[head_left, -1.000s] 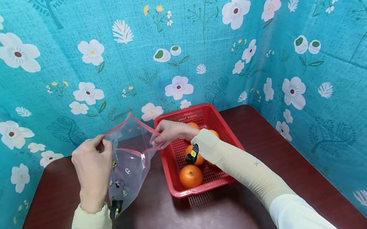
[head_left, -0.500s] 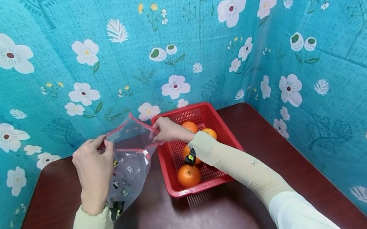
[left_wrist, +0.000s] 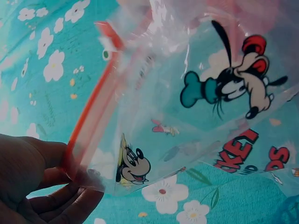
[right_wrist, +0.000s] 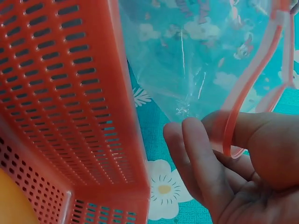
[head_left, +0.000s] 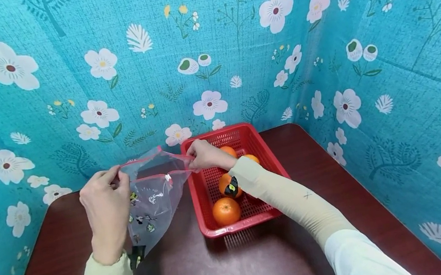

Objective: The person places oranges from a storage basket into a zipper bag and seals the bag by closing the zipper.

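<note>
A clear zip bag (head_left: pixel 158 200) with a red-edged mouth and cartoon prints hangs between the two hands over the table. My left hand (head_left: pixel 106 204) pinches the left end of its mouth between thumb and fingers. At the other end, my right hand (head_left: pixel 207 154) pinches the red rim, thumb inside the mouth in the right wrist view. The mouth gapes, and a white slider (head_left: pixel 168 178) sits on the near edge. Close under the right hand and forearm stands a red plastic basket (head_left: pixel 198 209) holding several oranges (head_left: pixel 227 211), some partly hidden by the arm.
The dark reddish-brown table (head_left: pixel 220 270) has rounded back corners. Blue floral cloth (head_left: pixel 198 25) hangs close behind it and along the right side. The basket's perforated wall (right_wrist: pixel 70 70) stands just beside the right hand.
My left hand has shifted slightly left and the bag's mouth is stretched wider, its back peak lower. My right hand keeps its pinch. The view has turned slightly.
</note>
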`<state>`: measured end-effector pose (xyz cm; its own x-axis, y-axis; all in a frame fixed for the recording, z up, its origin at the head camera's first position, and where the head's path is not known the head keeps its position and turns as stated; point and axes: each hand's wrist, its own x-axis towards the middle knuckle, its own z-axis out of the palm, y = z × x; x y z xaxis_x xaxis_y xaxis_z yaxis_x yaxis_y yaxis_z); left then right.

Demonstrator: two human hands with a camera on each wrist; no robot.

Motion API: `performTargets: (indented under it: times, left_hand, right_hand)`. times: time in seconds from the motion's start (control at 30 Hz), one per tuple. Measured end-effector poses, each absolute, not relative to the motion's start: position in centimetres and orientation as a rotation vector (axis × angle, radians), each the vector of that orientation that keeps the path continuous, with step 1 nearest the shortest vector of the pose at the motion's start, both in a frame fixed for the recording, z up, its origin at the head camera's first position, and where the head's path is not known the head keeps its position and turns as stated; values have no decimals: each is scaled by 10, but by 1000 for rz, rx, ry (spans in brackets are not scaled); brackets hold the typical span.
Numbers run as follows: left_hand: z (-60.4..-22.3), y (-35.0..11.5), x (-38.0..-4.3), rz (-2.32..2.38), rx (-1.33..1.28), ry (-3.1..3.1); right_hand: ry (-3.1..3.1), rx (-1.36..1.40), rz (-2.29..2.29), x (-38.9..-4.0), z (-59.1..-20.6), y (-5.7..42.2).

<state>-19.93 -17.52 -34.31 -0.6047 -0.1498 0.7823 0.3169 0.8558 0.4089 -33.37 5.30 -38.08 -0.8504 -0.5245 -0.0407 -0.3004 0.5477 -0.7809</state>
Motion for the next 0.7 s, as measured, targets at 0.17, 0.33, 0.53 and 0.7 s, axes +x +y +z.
performTargets:
  times: [0.17, 0.33, 0.53, 0.7]
  left_hand:
    - [-347, -168, -204, -660, -173, -2146]
    - [-350, -162, -205, -672, -192, -2166]
    - [-353, -158, -207, -693, -184, -2177]
    - [-353, -157, -207, -697, -172, -2184]
  right_hand:
    - [2431, -690, -1266, -331, -379, 54]
    - [2409, -708, -1309, -327, -377, 53]
    - [2392, -714, -1337, -326, -377, 53]
    - [2392, -738, -1334, -324, -375, 56]
